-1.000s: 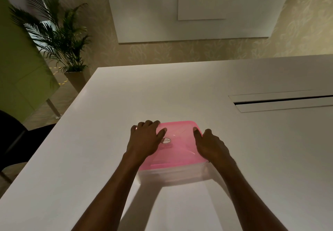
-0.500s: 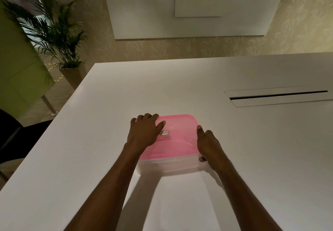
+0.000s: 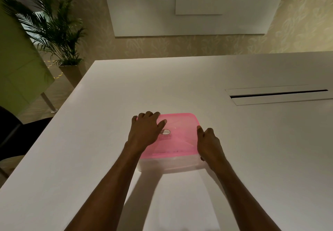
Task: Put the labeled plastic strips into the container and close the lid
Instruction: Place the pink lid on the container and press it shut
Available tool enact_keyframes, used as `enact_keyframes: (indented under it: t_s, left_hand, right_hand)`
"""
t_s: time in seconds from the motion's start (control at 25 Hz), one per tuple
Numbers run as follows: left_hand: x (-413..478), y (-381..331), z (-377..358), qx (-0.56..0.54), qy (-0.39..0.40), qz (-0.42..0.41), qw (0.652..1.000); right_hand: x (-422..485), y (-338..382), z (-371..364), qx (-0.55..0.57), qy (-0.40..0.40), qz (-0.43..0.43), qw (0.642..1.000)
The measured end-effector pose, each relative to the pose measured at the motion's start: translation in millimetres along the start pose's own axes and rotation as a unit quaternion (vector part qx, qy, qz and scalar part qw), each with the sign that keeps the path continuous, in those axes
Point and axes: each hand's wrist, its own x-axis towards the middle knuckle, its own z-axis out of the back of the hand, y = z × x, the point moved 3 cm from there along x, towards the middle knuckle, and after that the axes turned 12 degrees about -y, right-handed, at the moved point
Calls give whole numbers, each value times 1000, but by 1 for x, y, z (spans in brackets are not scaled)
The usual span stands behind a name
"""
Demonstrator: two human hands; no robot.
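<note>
Pink lid (image 3: 177,137) seated on a clear plastic container (image 3: 171,165), both on the white table (image 3: 108,140). Left hand (image 3: 145,133) flat on the lid's left part, fingers spread wide and curled over the far left corner, thumb pointing toward the oval sticker (image 3: 165,132) just right of it. Print on the sticker too small to read. Right hand (image 3: 209,145) against the container's right side — thumb up along the lid's edge, remaining fingers wrapped around the near right corner and mostly hidden behind the hand, so the grip there hard to judge. Contents hard to make out: faint dark shapes under the pink near the front edge, clear wall blurred and milky, no labeled strips distinguishable. Both forearms cut off at the bottom edge. Beyond the right hand, well apart, a long cable slot (image 3: 278,93) in the tabletop, cut off at the frame's right edge. Far past the left hand, off the table, a potted palm (image 3: 54,32).
</note>
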Motion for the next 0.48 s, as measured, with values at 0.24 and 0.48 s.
enact_keyframes:
  t_s: [0.24, 0.48]
  left_hand:
    - [0, 0, 1, -5, 8, 4, 1000]
    - [-1, 1, 1, -19, 3, 8, 1000]
  right_hand:
    - [-1, 17, -1, -159, -77, 190, 966]
    - [-1, 48, -36, -288, 4, 346, 893]
